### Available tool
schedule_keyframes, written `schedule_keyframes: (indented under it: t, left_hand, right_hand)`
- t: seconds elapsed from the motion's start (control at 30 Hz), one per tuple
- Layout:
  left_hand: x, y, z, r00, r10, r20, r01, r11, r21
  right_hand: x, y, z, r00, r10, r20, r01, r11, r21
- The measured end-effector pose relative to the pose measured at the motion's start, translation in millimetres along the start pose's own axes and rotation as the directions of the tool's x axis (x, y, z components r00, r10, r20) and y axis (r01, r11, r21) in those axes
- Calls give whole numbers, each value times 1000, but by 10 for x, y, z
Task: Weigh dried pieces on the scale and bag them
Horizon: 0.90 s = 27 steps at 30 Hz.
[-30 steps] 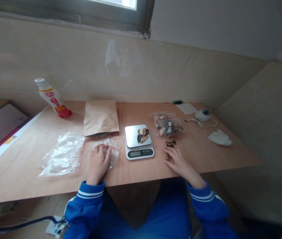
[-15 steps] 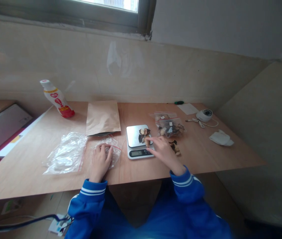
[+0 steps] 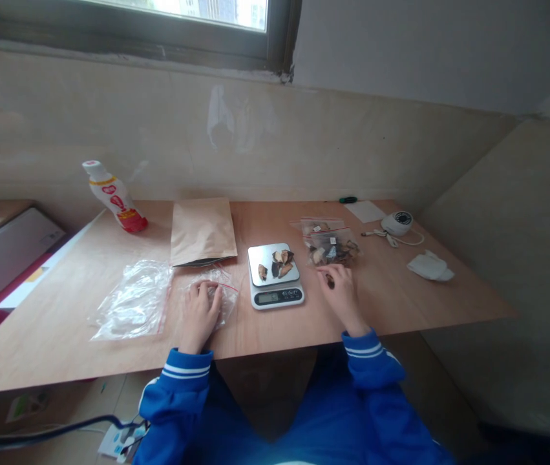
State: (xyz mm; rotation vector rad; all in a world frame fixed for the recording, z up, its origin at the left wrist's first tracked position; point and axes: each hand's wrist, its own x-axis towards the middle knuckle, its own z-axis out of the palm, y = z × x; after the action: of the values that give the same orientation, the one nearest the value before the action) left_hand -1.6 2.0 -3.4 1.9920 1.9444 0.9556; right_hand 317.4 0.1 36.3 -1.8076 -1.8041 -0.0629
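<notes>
head view: right hand [image 3: 341, 298] pinches a dark dried piece [image 3: 329, 281] beside the digital scale [image 3: 275, 296]

thumb and fingertips of the right hand are closed together on the piece, just right of the scale. the fingers hide most of it, so its shape is hard to read; it may be a slice of dried mushroom. the left hand [image 3: 200, 316] lies palm down on a clear zip bag [image 3: 223, 302] just left of the scale, fingers lightly curled, well apart from the other hand and with no visible grip.

on the scale, the steel plate [image 3: 260, 255] carries a small heap of similar dried pieces [image 3: 282, 263]. the lit display [image 3: 268, 298] is too small to read. just behind and right of the scale, a zip bag of dried pieces [image 3: 331, 252] overlaps a second zip bag [image 3: 320, 226]. left of the scale, a kraft paper envelope [image 3: 201, 231] lies on the bench [image 3: 391, 287], with a plastic drink bottle [image 3: 116, 197] and another clear bag [image 3: 132, 300] farther left.

a light fingertip pinch looks right for pieces this small and likely brittle: firm enough to stop a slip, soft enough not to crumble them.
</notes>
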Motion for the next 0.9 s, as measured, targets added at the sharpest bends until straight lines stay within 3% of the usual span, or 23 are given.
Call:
schedule_keyframes:
  t: [0.07, 0.17, 0.5, 0.63, 0.73, 0.8, 0.9]
  left_hand:
    - [3, -10, 2, 1000, 3, -1, -3, 1000, 5]
    - [3, -16, 4, 1000, 5, -4, -5, 1000, 8]
    - [4, -8, 8, 1000, -1, -21, 1, 1000, 12]
    - [7, -10, 2, 1000, -6, -3, 7, 1000, 11]
    - [7, -2, -2, 1000, -11, -7, 11, 1000, 5]
    - [8, 8, -8, 1000, -13, -16, 13, 1000, 1]
    - [7, 24, -18, 1000, -9, -17, 9, 1000, -4]
  right_hand:
    - [-30, 223, -20, 995, 99, 20, -96, 986, -137]
    - [-41, 369, 15, 988, 126, 92, -101, 966, -238]
    - [2, 354, 58, 996, 85, -12, -86, 982, -169]
    - [155, 14, -104, 1000, 15, -3, -15, 1000, 0]
    - [377, -412, -140, 975, -218, 52, 207, 965, 162]
    - [547, -682, -52, 936, -346, 70, 325, 922, 209]
    - [748, -954, 188, 888, -423, 180, 390, 900, 195]
